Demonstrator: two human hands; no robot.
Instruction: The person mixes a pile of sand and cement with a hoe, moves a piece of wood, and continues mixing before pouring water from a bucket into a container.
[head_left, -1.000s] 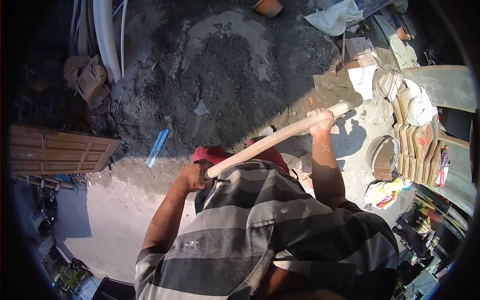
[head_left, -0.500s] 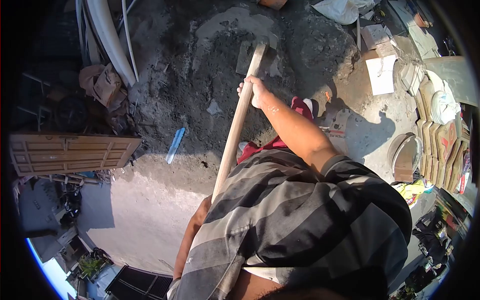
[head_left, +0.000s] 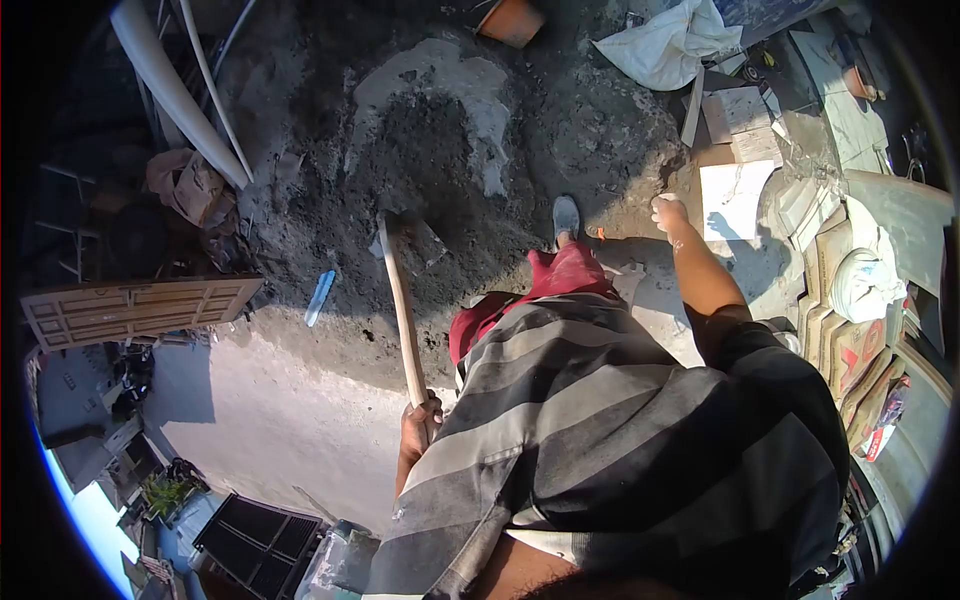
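Observation:
My left hand (head_left: pixel 420 425) is closed around the lower end of the wooden handle of a hoe (head_left: pixel 403 320). The hoe's head rests on dark, wet-looking mortar (head_left: pixel 400 150), its flat blade partly smeared with the mix. A paler ring of wet mortar (head_left: pixel 470 75) curves beyond it. My right hand (head_left: pixel 670 214) is off the handle, held out to the right with its fingers curled in and nothing visible in them. It is nearest to a white sheet (head_left: pixel 738 200) on the ground.
An orange bucket (head_left: pixel 512 22) and a white sack (head_left: pixel 670 45) lie at the far side. Stacked cardboard-coloured packs (head_left: pixel 840 300) stand right. Left are pale pipes (head_left: pixel 175 90), a wooden door panel (head_left: pixel 140 310) and a blue strip (head_left: pixel 320 298). My shoe (head_left: pixel 566 220) stands by the mortar.
My right hand has let go of the handle and moved right. The hoe's head has come nearer and to the left, still in my left hand. The view has shifted.

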